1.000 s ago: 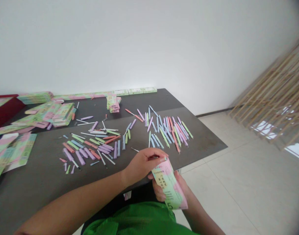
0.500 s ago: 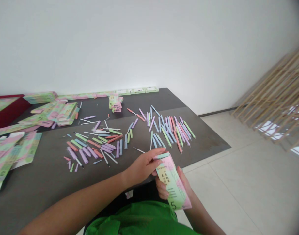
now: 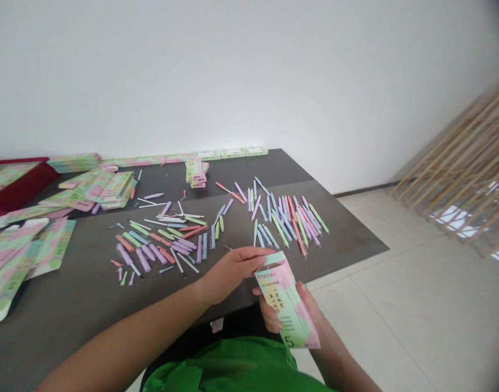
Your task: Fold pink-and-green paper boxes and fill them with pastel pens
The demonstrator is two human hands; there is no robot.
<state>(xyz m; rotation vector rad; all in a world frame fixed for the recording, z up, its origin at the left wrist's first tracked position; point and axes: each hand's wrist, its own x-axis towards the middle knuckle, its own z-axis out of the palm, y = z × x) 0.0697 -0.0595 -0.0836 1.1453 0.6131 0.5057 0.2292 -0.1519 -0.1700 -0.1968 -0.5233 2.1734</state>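
Over the table's front edge, my right hand (image 3: 309, 307) is wrapped round a small pink, green and yellow pen box (image 3: 288, 310) printed with a large 5. The upper end of this carton stands open, with a pale flap (image 3: 275, 257) lifted there. My left hand (image 3: 241, 267) pinches at the flap's left side, its thumb and fingers close together. Whatever is inside the carton cannot be made out. Beyond my hands lies a group of pastel pens (image 3: 292, 218), and further left are loose pen barrels (image 3: 145, 256), caps and white refills.
Flattened cartons (image 3: 49, 250) cover the left of the dark table (image 3: 356, 239). A stack of small boxes (image 3: 196, 173) stands further back, and a row of boxes (image 3: 233, 153) lines the wall. A red box (image 3: 20, 185) is at far left. Bamboo poles (image 3: 457, 169) lean at right.
The flap at the carton's upper end has lifted, and its opening now shows. My left hand has shifted slightly at that end. The view has moved a little.
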